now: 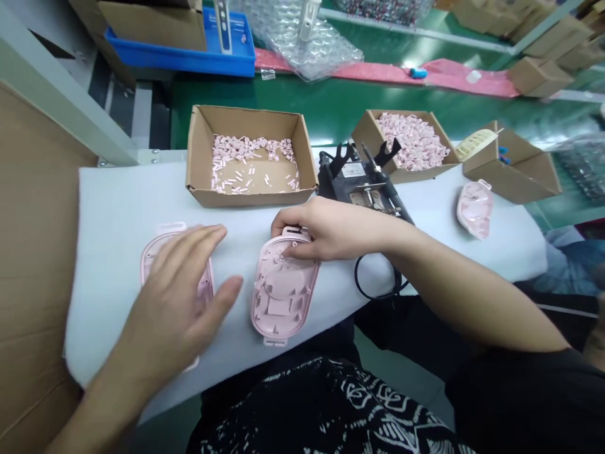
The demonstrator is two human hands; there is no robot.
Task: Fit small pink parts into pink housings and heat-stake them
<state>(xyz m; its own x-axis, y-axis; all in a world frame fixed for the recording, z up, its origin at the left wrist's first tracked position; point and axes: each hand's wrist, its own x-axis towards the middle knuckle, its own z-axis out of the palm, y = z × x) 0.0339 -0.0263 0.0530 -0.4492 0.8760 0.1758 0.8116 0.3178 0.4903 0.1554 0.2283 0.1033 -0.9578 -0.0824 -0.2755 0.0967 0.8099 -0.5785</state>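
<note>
My right hand (319,234) grips the upper end of a pink plastic shell (282,290), thumb inside it and fingers round its far rim. The shell lies hollow side up on the white cloth, with posts and small round parts inside. To the left, my left hand (182,287) is over a second pink shell (154,252), its fingers together and its thumb spread away from them. Nothing shows between that thumb and the fingers. The hand hides most of the second shell, so whether it touches it is unclear.
Behind the shells, a cardboard box (253,199) holds small pink parts. A black metal fixture (366,189) and a fuller box of pink parts (413,142) stand right of it. Farther right are another pink piece (475,209) and a cardboard box (515,173). A blue tray (184,61) sits at the back.
</note>
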